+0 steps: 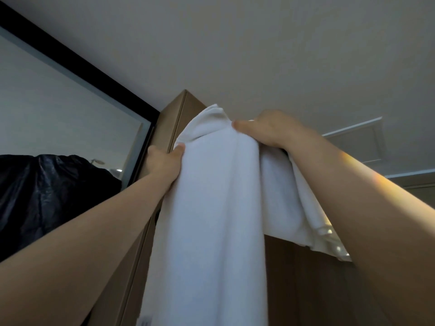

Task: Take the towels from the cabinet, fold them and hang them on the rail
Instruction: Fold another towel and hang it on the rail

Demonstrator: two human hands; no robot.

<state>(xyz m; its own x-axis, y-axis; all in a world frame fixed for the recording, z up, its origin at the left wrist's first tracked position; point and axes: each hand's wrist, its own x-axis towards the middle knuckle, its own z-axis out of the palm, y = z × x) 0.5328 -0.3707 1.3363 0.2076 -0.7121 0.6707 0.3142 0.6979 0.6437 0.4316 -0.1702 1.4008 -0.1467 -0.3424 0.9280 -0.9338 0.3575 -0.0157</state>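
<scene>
Towel (211, 208) out of cabinet (174, 118), held high, left hand (162, 164) and right hand (270, 130) each pinching its top edge; folding barely begun, rail unseen.

There is only one view. The camera sits on the person's head and tips far up, so the ceiling (259, 43) fills the top half. It is very close to the towel (211, 208), which hangs right in front. The left hand (164, 162) and right hand (270, 130) show near the middle. The brown cabinet (170, 118) stands tall behind.
</scene>
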